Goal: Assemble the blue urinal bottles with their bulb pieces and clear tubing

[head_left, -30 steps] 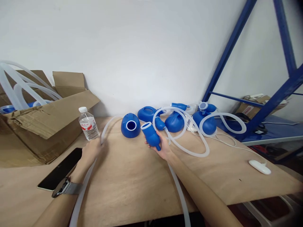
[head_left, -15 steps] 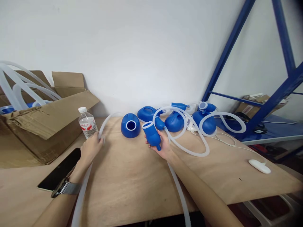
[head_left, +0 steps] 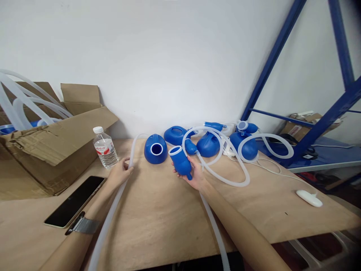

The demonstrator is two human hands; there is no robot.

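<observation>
Above the wooden counter [head_left: 158,222], the right hand [head_left: 196,177] is clamped on a blue, bulbous plastic connector [head_left: 181,162], its long axis slanting, white-rimmed mouth up-left, nozzle down-right. The left hand [head_left: 120,173] wraps a translucent plastic hose [head_left: 113,209]. A brown cardboard box [head_left: 70,137] holds whitish tubes [head_left: 29,99] and blue parts [head_left: 8,129].

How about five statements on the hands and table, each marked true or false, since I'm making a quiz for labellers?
1. The right hand holds a blue fitting. True.
2. The left hand is wrapped around the water bottle. False: the left hand is at the pale tube, and the bottle stands beyond it.
3. A dark-screened phone lies on the table. True.
4. The cardboard box is taped shut. False: the box is open, with tubes sticking out.
5. The left wrist wears a watch. True.
</observation>
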